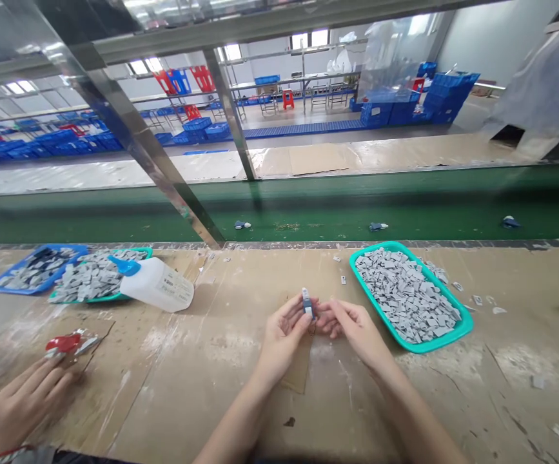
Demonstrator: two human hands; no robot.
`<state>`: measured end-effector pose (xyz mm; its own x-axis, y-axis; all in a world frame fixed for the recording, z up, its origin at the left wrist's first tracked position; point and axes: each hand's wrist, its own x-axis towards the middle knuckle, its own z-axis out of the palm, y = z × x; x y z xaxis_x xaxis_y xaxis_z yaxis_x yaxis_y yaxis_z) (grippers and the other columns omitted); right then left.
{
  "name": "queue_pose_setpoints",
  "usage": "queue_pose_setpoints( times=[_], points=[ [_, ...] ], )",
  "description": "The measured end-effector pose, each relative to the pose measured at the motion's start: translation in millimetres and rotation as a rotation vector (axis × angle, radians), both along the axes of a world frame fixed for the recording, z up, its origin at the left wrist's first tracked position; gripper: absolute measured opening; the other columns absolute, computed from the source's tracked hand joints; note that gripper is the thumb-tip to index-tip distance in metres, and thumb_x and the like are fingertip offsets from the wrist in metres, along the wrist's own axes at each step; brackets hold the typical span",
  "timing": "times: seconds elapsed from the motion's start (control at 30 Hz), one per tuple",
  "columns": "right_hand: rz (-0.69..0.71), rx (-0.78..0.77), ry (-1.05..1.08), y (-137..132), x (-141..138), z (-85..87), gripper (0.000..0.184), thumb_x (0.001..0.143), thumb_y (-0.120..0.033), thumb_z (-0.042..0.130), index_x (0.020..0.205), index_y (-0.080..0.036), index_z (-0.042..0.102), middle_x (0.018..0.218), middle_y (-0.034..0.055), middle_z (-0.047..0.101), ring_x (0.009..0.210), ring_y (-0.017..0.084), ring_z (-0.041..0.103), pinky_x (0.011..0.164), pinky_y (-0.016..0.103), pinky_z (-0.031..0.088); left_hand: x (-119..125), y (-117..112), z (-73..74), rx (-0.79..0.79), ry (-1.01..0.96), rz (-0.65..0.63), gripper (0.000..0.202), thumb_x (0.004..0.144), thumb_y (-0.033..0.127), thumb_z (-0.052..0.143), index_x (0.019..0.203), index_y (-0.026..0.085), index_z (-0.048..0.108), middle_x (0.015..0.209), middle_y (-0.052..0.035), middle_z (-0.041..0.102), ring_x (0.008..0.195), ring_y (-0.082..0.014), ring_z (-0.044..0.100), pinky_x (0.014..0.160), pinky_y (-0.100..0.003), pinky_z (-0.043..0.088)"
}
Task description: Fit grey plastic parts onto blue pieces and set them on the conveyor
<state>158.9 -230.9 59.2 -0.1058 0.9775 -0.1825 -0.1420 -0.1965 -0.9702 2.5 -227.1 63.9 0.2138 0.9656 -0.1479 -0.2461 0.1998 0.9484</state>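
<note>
Your left hand (283, 339) pinches small blue-grey part (307, 304); right hand (358, 333) half-closed, empty, just beside. Teal tray (429, 350) of grey pieces (405, 296) nearby right.

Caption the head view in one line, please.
Left hand and right hand meet at a small blue-and-grey part over a worn workbench beside a teal tray of grey pieces.

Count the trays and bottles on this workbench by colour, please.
Blue plastic tray: 1
Teal plastic trays: 2
White plastic bottle with blue cap: 1
Total: 4
</note>
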Motion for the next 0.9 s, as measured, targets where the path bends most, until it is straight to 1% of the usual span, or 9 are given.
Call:
queue_pose_setpoints(
  times=[0.07,0.17,0.23,0.3,0.4,0.53,0.63,0.77,0.9],
  points=[
    [-0.158,0.066,-0.158,4.8,19.8,1.0,0.040,0.086,-0.051,0.045,0.089,-0.016,0.065,0.078,0.0089,0.067,0.069,0.019,0.060,0.060,0.029,0.045,-4.2,10.8,-3.0,0.042,0.029,0.046,0.040,0.082,0.027,0.060,0.121,0.019,0.055,0.120,-0.0113,0.060,0.111,-0.0248,0.057,0.093,-0.039,0.048],
    [-0.526,0.122,-0.598,9.1,56.6,-2.7,0.030,0.082,-0.045,0.054,0.093,-0.020,0.067,0.085,0.0075,0.068,0.077,0.023,0.060,0.070,0.034,0.044,-15.3,33.3,-4.7,0.151,0.101,0.104,0.035,0.082,0.028,0.059,0.116,0.020,0.055,0.109,-0.0077,0.060,0.103,-0.0216,0.060,0.089,-0.036,0.049],
    [-0.642,0.139,-0.891,10.4,76.8,-9.1,0.024,0.080,-0.039,0.057,0.094,-0.022,0.068,0.087,0.0065,0.068,0.081,0.025,0.057,0.073,0.036,0.041,-23.9,51.3,-4.1,0.211,0.174,0.106,0.031,0.082,0.028,0.058,0.112,0.020,0.055,0.102,-0.0059,0.060,0.095,-0.0190,0.062,0.089,-0.035,0.049],
    [-0.606,0.160,-1.088,12.2,88.3,-16.8,0.021,0.079,-0.035,0.058,0.090,-0.023,0.070,0.087,0.0066,0.068,0.084,0.026,0.053,0.074,0.037,0.040,-31.1,70.2,-4.2,0.265,0.270,0.093,0.029,0.083,0.029,0.055,0.111,0.019,0.054,0.099,-0.0055,0.059,0.091,-0.0178,0.062,0.089,-0.036,0.048],
    [-0.518,0.129,-1.227,17.9,89.1,-25.8,0.018,0.077,-0.036,0.061,0.081,-0.025,0.074,0.085,0.0084,0.067,0.086,0.029,0.048,0.075,0.039,0.038,-36.6,97.7,-8.9,0.369,0.447,0.061,0.027,0.085,0.028,0.048,0.111,0.018,0.051,0.097,-0.0063,0.059,0.087,-0.0171,0.063,0.087,-0.039,0.049],
    [-0.483,0.099,-1.271,29.4,78.7,-28.9,0.019,0.077,-0.039,0.063,0.081,-0.026,0.075,0.086,0.0104,0.065,0.086,0.030,0.044,0.073,0.039,0.036,-33.7,129.8,-21.2,0.471,0.600,-0.013,0.029,0.086,0.024,0.042,0.113,0.017,0.048,0.099,-0.0086,0.061,0.086,-0.0177,0.064,0.085,-0.039,0.050],
    [-0.468,0.095,-1.306,35.6,75.3,-28.0,0.018,0.077,-0.036,0.063,0.086,-0.026,0.075,0.090,0.0107,0.064,0.089,0.030,0.043,0.072,0.038,0.035,-26.7,152.2,-27.7,0.554,0.751,-0.064,0.030,0.086,0.021,0.043,0.115,0.019,0.050,0.107,-0.0098,0.062,0.099,-0.0210,0.061,0.091,-0.040,0.045],
    [-0.382,0.131,-1.318,37.1,75.4,-25.8,0.017,0.082,-0.030,0.060,0.086,-0.025,0.075,0.088,0.0083,0.063,0.089,0.027,0.043,0.075,0.035,0.035,-12.6,188.4,-29.6,0.644,0.991,-0.091,0.036,0.084,0.014,0.044,0.119,0.019,0.051,0.120,-0.0122,0.058,0.113,-0.0263,0.053,0.097,-0.044,0.038],
    [-0.351,0.152,-1.311,35.0,73.7,-23.8,0.020,0.085,-0.030,0.055,0.081,-0.028,0.074,0.083,0.0057,0.063,0.085,0.025,0.044,0.073,0.034,0.034,10.1,234.0,-28.1,0.694,1.184,-0.147,0.037,0.088,0.015,0.045,0.125,0.017,0.047,0.122,-0.0150,0.056,0.113,-0.0265,0.052,0.094,-0.044,0.040]
  ],
)
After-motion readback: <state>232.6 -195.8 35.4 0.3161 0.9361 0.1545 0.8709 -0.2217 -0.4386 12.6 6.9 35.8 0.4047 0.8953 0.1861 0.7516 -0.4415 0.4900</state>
